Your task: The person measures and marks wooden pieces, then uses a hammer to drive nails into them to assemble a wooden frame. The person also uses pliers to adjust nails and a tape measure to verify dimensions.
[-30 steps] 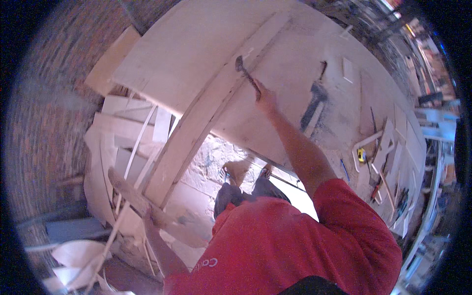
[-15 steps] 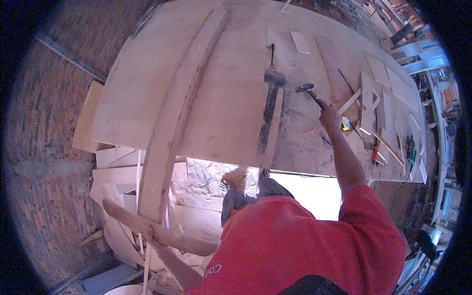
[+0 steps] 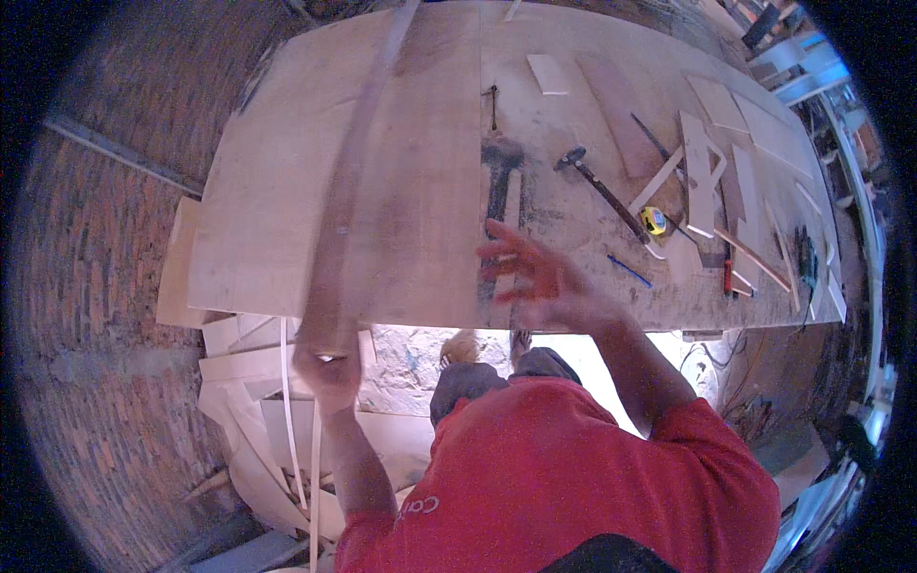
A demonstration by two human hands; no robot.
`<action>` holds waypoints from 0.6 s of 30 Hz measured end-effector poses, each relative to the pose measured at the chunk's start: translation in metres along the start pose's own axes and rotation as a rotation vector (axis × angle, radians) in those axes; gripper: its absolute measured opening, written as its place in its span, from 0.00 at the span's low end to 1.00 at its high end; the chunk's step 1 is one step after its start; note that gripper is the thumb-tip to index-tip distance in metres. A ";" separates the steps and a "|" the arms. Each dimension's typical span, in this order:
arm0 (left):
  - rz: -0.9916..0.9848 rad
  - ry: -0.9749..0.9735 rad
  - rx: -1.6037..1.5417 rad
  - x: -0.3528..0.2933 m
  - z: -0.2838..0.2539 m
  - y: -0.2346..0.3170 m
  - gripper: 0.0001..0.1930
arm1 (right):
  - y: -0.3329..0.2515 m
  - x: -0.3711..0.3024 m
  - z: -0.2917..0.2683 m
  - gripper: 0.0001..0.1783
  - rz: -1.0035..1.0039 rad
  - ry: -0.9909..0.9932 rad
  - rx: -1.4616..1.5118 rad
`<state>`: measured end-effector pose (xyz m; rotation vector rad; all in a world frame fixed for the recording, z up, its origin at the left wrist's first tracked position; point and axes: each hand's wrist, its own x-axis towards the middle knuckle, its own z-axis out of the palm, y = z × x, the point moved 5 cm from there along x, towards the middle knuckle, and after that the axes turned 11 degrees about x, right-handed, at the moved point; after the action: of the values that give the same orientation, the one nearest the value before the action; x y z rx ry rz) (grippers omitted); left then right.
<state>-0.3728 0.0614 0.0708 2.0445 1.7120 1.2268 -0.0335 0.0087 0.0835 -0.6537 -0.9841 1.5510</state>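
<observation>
The right hand (image 3: pixel 549 277) hangs with fingers spread and holds nothing; half a second ago it gripped the dark-headed hammer with a long handle (image 3: pixel 607 191), which now lies on the broad, pale wooden worktop (image 3: pixel 258 201). That seems to free this hand for the wood. The left hand (image 3: pixel 328 374) looks curled around the near end of the long, narrow brown wooden plank (image 3: pixel 342 191) (blurred, so probably moving), which extends over the worktop's left part. Beyond, a yellow tape measure (image 3: pixel 653 221) sits beside the hammer's handle.
</observation>
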 end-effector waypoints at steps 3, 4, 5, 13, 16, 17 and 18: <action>0.534 -0.199 0.360 0.010 0.034 0.047 0.30 | 0.014 -0.034 0.015 0.49 -0.008 0.157 0.483; 0.583 -0.246 0.403 0.001 0.045 0.042 0.30 | 0.025 -0.045 0.012 0.46 0.043 0.301 0.621; 0.610 -0.268 0.407 -0.006 0.053 0.039 0.30 | 0.035 -0.055 0.010 0.43 0.074 0.451 0.760; 0.760 -0.616 0.485 -0.098 0.117 -0.053 0.31 | 0.213 -0.152 -0.046 0.29 0.101 1.027 0.680; 0.726 -0.763 0.394 -0.143 0.112 -0.076 0.32 | 0.261 -0.196 -0.040 0.35 0.144 1.012 0.702; 0.775 -0.733 0.454 -0.158 0.114 -0.086 0.31 | 0.272 -0.207 -0.035 0.35 0.165 0.997 0.726; 0.781 -0.739 0.442 -0.174 0.113 -0.093 0.31 | 0.281 -0.221 -0.030 0.35 0.185 0.996 0.750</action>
<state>-0.3578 -0.0264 -0.1380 3.0327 0.8852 0.0709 -0.1033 -0.2051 -0.1960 -0.8283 0.4002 1.3373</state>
